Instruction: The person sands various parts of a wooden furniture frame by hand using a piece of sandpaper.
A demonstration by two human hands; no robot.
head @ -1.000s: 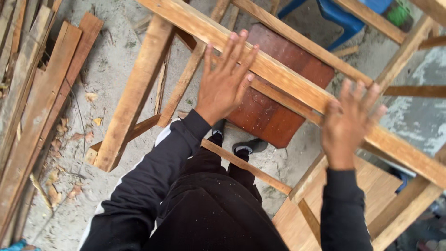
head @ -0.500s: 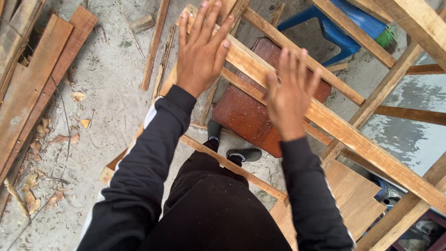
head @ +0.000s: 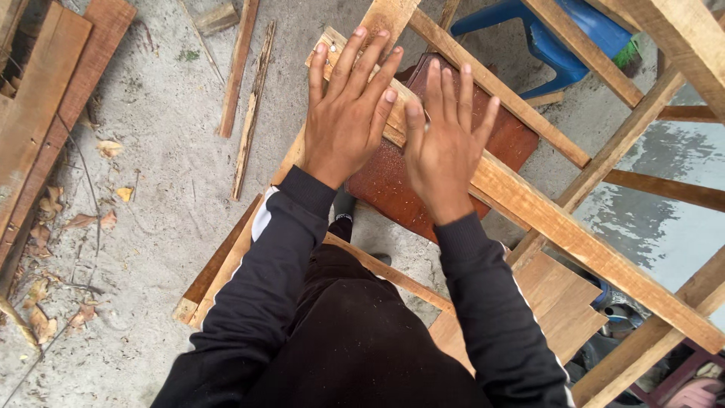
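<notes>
Fingers, left hand (head: 346, 113): spread wide and straight, palm down, grasping nothing; fingertips over the upper end of the long wooden rail (head: 529, 204); contact with the wood cannot be told.
Fingers, right hand (head: 445, 143): released, fanned out flat, holding nothing; palm above the same rail, just right of the left hand, thumb nearly meeting the left little finger.
Rail: pale plank running diagonally from upper left to lower right, part of a timber frame; nails visible at its upper end.
Below the rail: reddish-brown board (head: 393, 189), dusted with sawdust, partly hidden by both hands.
Beyond the rail: blue plastic stool (head: 559, 38), seen between two thinner slats.
Left of the rail: loose thin strips (head: 253, 106) on the concrete floor (head: 158, 166); stacked planks (head: 45, 113) farther left.
Near side of the rail: black sleeves and trousers, one shoe (head: 343, 204) on the floor.
Change from half a second ago: hands drawn closer together, now side by side; right hand shifted left along the rail.
</notes>
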